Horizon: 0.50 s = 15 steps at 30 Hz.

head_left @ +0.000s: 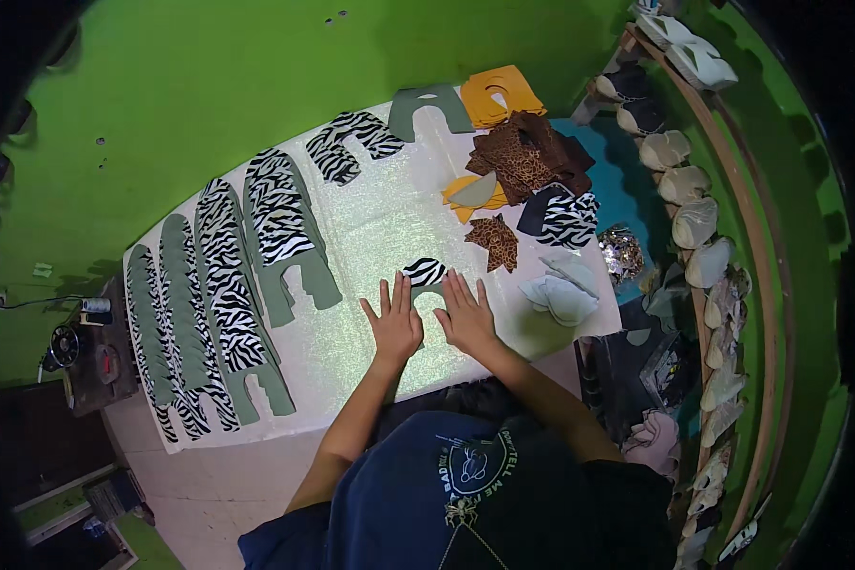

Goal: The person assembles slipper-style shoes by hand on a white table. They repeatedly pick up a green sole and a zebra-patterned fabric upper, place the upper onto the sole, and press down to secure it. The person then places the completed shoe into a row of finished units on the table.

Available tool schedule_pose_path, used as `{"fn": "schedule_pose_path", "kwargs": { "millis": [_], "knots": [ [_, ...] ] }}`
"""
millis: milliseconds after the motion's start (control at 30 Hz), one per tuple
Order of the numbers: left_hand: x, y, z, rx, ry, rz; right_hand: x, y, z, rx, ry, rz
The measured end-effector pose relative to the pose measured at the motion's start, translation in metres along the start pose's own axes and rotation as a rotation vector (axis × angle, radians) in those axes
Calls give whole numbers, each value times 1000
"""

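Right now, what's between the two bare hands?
In the head view: a curved, black-and-white zebra-striped piece and an arched, grey-green piece.

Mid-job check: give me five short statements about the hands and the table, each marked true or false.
1. The left hand and right hand lie at either side of a zebra-print patch. True.
2. The right hand is clenched into a fist. False: its fingers are extended.
3. The orange stack sits at the near edge of the table. False: it sits at the far edge.
4. The brown leopard-print stack lies beyond both hands. True.
5. The wall is blue. False: it is green.
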<state>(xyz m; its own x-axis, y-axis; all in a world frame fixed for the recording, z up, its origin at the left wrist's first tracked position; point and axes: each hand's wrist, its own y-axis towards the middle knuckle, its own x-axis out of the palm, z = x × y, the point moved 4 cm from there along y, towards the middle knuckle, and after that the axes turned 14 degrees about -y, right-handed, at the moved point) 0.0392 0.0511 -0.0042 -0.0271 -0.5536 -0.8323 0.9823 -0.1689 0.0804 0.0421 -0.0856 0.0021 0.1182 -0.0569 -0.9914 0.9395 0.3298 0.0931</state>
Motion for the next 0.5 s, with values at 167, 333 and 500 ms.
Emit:
{"fn": "schedule_pose_path", "kwargs": {
  "millis": [167,333,500],
  "knots": [
    [1,1,0,-11,-20,-30,-3,5,-7,24,-29,-70],
    [5,0,-3,26,23,3,0,25,-19,-37,100,-27],
    [6,-1,-4,28,11,14,6,36,-21,-63,82,-79]
  ]
}}
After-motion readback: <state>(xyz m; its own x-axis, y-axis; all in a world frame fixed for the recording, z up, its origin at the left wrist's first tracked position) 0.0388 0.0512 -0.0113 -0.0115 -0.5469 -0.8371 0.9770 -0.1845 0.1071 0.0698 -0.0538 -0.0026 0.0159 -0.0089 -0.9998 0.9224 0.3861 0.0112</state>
